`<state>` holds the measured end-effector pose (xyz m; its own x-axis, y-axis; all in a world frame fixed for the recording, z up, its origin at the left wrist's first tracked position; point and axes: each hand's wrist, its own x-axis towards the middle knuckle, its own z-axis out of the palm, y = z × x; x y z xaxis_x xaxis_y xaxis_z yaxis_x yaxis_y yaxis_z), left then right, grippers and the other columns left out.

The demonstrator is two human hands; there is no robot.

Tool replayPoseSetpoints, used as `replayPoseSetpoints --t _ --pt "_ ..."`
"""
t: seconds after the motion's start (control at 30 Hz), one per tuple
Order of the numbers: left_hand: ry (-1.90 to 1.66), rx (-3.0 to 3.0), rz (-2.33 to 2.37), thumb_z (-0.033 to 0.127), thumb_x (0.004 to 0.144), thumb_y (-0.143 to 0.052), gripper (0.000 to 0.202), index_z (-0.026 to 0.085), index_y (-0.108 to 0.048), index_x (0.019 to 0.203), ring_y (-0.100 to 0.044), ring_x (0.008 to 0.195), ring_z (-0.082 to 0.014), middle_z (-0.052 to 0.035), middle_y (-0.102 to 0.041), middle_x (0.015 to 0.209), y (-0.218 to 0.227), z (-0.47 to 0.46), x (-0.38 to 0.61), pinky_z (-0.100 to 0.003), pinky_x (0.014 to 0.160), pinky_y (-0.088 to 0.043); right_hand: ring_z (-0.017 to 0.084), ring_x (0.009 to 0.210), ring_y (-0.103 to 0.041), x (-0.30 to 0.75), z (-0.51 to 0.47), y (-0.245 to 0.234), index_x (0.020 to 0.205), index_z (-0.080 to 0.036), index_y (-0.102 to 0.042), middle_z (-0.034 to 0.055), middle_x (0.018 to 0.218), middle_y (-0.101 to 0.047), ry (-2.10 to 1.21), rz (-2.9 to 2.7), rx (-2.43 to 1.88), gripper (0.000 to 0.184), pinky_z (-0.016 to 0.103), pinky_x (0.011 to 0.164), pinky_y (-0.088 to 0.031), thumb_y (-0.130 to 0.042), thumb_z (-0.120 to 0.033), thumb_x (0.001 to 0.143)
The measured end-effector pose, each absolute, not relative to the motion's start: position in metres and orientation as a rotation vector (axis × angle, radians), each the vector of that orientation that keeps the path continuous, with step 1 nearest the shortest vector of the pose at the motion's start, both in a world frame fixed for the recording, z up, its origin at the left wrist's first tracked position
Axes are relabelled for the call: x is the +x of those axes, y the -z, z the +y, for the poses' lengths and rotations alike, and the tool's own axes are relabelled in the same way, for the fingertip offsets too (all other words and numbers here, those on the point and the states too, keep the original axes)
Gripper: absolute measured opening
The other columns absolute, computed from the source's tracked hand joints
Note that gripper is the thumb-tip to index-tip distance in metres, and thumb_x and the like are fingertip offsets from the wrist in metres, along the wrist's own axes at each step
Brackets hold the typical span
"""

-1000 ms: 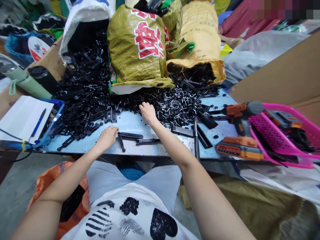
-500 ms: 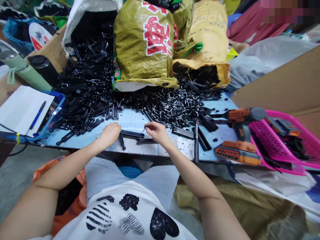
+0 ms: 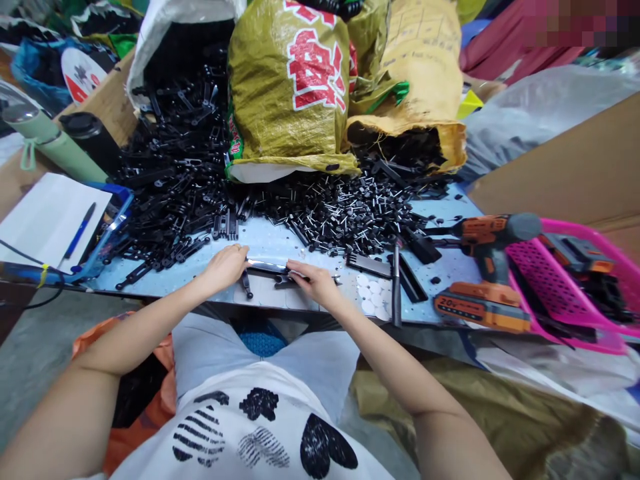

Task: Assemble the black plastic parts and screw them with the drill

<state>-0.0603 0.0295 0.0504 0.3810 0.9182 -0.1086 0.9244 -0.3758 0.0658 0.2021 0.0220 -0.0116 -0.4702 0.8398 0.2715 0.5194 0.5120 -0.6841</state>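
Observation:
A long black plastic part (image 3: 268, 266) lies level between my hands, its top catching the light. My left hand (image 3: 229, 265) is closed on its left end. At the other end my right hand (image 3: 314, 280) grips it with thumb and fingers; whether a small piece is also in those fingers cannot be seen. Just below the left hand a short black arm piece (image 3: 247, 284) points toward me. Another dark part (image 3: 284, 283) lies under the right hand, partly covered by it.
Behind my hands are heaps of black arm pieces (image 3: 170, 180) and metal pins (image 3: 350, 213), below a yellow sack (image 3: 285, 93). To the right lie a hammer (image 3: 397, 283), a cordless drill (image 3: 483, 267) and a pink basket (image 3: 565, 280). A blue tray (image 3: 113, 230) stands left.
My right hand has come down from a pinch above the black part onto its right end. The part has tilted, so its top now shines. The left hand still holds its end.

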Motion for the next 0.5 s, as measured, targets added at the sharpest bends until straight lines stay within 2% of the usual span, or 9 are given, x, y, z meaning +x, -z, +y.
replayPoseSetpoints --t 0.07,0.13,0.23,0.3,0.37,0.5 --pt "-0.088 2.444 1.830 0.040 0.091 -0.046 0.039 0.011 -0.054 0.115 -0.059 0.096 -0.0240 -0.0137 -0.062 0.101 -0.047 0.016 -0.062 -0.031 0.080 -0.045 0.020 0.109 -0.060 0.207 0.018 0.017 0.118 -0.023 -0.062 0.0064 0.122 -0.062 -0.700 -2.171 -1.112 0.030 0.038 0.096 -0.049 -0.050 -0.029 0.091" --pt "-0.118 2.320 2.006 0.053 0.090 -0.040 0.047 0.012 -0.059 0.105 -0.061 0.091 -0.0260 -0.0141 -0.065 0.093 -0.041 -0.002 -0.059 -0.032 0.076 -0.045 0.021 0.108 -0.059 0.204 0.015 0.016 0.121 -0.025 -0.061 0.0076 0.126 -0.059 -0.609 -2.226 -1.134 0.032 0.042 0.094 -0.048 -0.049 -0.032 0.092" --pt "0.050 2.106 2.092 0.063 0.087 -0.034 0.057 0.014 -0.064 0.089 -0.065 0.078 -0.0276 -0.0135 -0.067 0.078 -0.029 -0.027 -0.047 -0.033 0.068 -0.045 0.023 0.113 -0.054 0.176 0.016 0.007 0.127 -0.024 -0.056 0.0091 0.136 -0.050 -0.419 -2.285 -1.114 0.037 0.044 0.096 -0.045 -0.044 -0.035 0.094" --pt "0.136 2.006 2.081 0.060 0.087 -0.038 0.053 0.014 -0.066 0.090 -0.067 0.077 -0.0280 -0.0141 -0.069 0.080 -0.022 -0.035 -0.037 -0.032 0.066 -0.045 0.023 0.120 -0.048 0.147 0.021 0.002 0.134 -0.023 -0.049 0.0101 0.142 -0.042 -0.395 -2.359 -1.030 0.044 0.042 0.099 -0.042 -0.043 -0.039 0.094" --pt "0.168 1.930 2.096 0.050 0.088 -0.040 0.045 0.015 -0.067 0.094 -0.067 0.079 -0.0276 -0.0141 -0.071 0.084 -0.018 -0.037 -0.029 -0.032 0.067 -0.045 0.024 0.122 -0.046 0.120 0.026 0.001 0.137 -0.022 -0.045 0.0109 0.144 -0.039 -0.435 -2.477 -0.978 0.048 0.041 0.100 -0.040 -0.042 -0.042 0.094" --pt "0.148 1.786 2.130 0.037 0.090 -0.036 0.041 0.013 -0.069 0.095 -0.067 0.085 -0.0269 -0.0161 -0.070 0.089 -0.017 -0.028 -0.017 -0.033 0.073 -0.046 0.022 0.114 -0.051 0.096 0.032 0.004 0.136 -0.023 -0.046 0.0089 0.136 -0.050 -0.524 -2.584 -1.099 0.045 0.039 0.094 -0.041 -0.036 -0.042 0.096"
